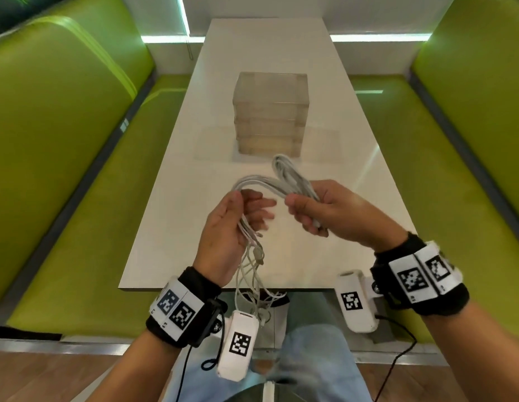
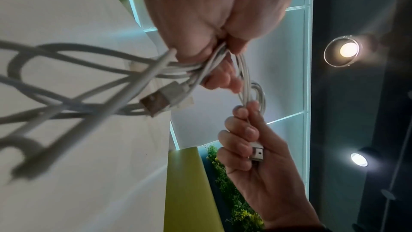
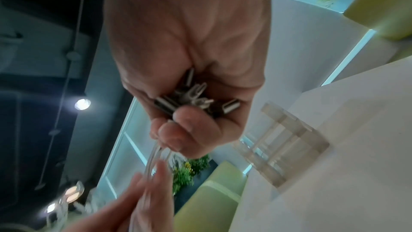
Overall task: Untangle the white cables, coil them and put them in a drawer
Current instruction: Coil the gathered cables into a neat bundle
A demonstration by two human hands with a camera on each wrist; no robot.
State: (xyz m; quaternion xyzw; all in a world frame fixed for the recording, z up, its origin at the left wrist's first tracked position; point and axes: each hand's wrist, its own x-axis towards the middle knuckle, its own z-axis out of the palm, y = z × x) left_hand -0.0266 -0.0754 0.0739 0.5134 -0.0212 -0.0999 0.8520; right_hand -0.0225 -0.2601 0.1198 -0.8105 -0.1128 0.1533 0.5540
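Note:
A bundle of white cables (image 1: 284, 172) hangs between my two hands above the near end of the white table (image 1: 177, 227). My left hand (image 1: 243, 207) pinches several strands, and their loose ends (image 1: 252, 274) dangle tangled below the table edge. My right hand (image 1: 304, 213) is curled round a folded loop that sticks up past the fist. In the left wrist view the left hand (image 2: 211, 41) grips the strands by a USB plug (image 2: 160, 100), and the right hand (image 2: 252, 147) holds another plug (image 2: 257, 152). In the right wrist view, the right hand (image 3: 191, 112) has plugs inside its fist.
A translucent stack of drawers (image 1: 271, 111), all closed, stands mid-table just beyond the hands, also in the right wrist view as the drawers (image 3: 283, 147). Green bench seats (image 1: 64, 169) flank the table on both sides. My legs are below the table's near edge.

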